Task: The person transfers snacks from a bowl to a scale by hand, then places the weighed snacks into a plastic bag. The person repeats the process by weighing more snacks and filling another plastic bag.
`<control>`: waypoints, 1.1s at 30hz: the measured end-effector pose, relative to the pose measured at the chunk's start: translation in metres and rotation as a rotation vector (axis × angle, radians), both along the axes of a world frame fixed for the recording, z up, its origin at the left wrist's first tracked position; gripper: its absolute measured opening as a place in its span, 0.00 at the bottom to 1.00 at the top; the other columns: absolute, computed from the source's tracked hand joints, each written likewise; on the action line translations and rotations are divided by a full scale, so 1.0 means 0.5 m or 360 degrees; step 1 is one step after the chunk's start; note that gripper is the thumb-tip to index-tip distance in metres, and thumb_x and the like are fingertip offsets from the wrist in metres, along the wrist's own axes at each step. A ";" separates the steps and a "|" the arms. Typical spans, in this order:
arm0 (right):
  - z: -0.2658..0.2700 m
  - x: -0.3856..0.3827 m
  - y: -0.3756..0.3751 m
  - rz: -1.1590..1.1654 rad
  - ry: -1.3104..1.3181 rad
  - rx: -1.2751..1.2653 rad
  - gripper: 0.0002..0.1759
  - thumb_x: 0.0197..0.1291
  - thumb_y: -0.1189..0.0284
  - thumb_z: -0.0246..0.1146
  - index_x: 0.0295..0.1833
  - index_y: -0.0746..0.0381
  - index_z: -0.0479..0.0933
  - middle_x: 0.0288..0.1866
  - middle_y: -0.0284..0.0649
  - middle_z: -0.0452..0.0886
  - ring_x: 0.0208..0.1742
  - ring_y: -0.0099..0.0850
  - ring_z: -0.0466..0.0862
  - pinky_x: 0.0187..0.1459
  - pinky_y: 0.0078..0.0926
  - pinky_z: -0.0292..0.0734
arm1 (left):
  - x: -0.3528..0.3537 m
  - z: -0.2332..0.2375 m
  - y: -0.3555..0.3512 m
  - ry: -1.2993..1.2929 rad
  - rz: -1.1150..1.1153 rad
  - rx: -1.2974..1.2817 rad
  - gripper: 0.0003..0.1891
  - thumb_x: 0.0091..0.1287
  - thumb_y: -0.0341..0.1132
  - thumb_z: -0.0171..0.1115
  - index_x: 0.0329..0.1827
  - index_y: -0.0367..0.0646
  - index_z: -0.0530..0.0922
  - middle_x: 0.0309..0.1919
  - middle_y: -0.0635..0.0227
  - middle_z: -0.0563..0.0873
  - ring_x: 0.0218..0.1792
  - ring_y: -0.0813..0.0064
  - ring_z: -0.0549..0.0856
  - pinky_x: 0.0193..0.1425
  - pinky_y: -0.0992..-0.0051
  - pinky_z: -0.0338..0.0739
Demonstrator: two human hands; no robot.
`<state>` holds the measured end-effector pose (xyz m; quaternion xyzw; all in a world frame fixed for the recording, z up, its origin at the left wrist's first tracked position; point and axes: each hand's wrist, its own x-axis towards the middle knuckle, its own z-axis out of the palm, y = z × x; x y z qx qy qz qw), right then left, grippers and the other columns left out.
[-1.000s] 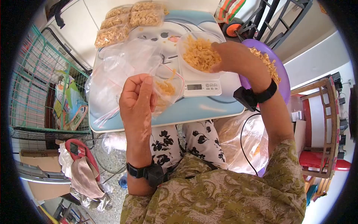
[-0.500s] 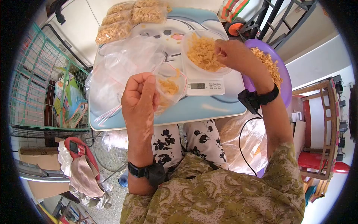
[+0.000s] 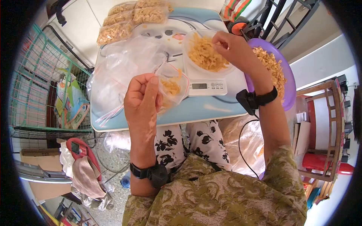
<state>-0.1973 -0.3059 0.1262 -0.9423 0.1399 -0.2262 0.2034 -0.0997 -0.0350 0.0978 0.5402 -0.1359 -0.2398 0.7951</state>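
My left hand (image 3: 143,94) pinches the edge of a clear zip bag (image 3: 181,88), which hangs open with a few dried yellow pieces (image 3: 170,86) inside. Over the rim of a clear plastic bowl (image 3: 187,60), my right hand (image 3: 232,49) is closed with curled fingertips; whatever is between them cannot be made out. Thin, crinkled yellow pieces (image 3: 205,54) fill much of that bowl. It rests on a white digital kitchen scale (image 3: 208,87), whose display is lit but too small to read surely. Flat empty zip bags (image 3: 124,62) lie left of my left hand.
Several filled bags (image 3: 151,15) are stacked at the table's back left. A purple basin (image 3: 288,83) of the same kind of pieces stands right of the table (image 3: 211,109). A green wire cage (image 3: 41,83) is on the left; a black cable (image 3: 242,150) trails from my right wrist.
My right hand has shifted slightly left and up over the bowl, and its fingers have loosened a little. My left hand and the bag stay nearly still.
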 end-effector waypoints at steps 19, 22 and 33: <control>-0.022 -0.001 0.024 -0.0097 0.0478 -0.0508 0.25 0.55 0.65 0.66 0.59 0.61 0.76 0.45 0.54 0.81 0.48 0.51 0.82 0.52 0.45 0.78 | -0.002 0.003 -0.001 -0.0029 -0.0022 0.0056 0.08 0.72 0.36 0.62 0.46 0.40 0.79 0.21 0.77 0.74 0.18 0.88 0.67 0.20 0.84 0.56; -0.027 0.003 0.012 -0.0062 0.0365 -0.0521 0.20 0.55 0.67 0.65 0.53 0.62 0.79 0.43 0.53 0.82 0.46 0.51 0.83 0.50 0.45 0.78 | 0.000 -0.002 -0.001 -0.0025 -0.0036 0.0012 0.09 0.72 0.36 0.63 0.46 0.40 0.79 0.21 0.77 0.74 0.18 0.88 0.67 0.20 0.84 0.57; 0.032 -0.019 0.016 -0.0151 0.0000 0.0414 0.16 0.63 0.68 0.65 0.50 0.69 0.80 0.29 0.42 0.83 0.29 0.31 0.83 0.33 0.29 0.79 | 0.000 -0.001 -0.003 0.0010 -0.0051 0.0054 0.09 0.72 0.36 0.62 0.46 0.39 0.79 0.22 0.77 0.75 0.18 0.88 0.69 0.21 0.85 0.59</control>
